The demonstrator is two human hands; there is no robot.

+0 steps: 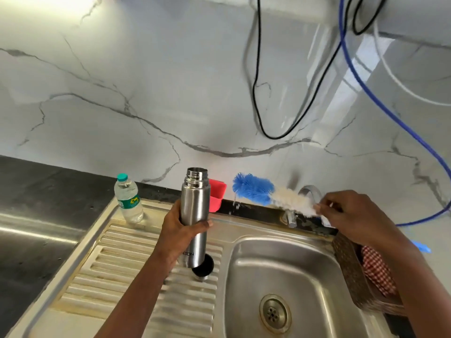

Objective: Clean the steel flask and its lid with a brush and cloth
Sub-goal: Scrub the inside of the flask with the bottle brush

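Note:
My left hand grips the steel flask round its middle and holds it upright above the ribbed drainboard, its mouth open at the top. The flask's lid lies on the drainboard just below the flask, dark inside facing up. My right hand holds the handle end of a bottle brush with blue and white bristles. The brush points left, level with the flask's neck and apart from it. A red checked cloth lies in a basket at the right.
The steel sink basin with its drain lies below my right hand. A tap rises behind the brush. A plastic water bottle stands at the drainboard's far left corner, a red holder behind the flask. A woven basket borders the sink. Cables hang on the wall.

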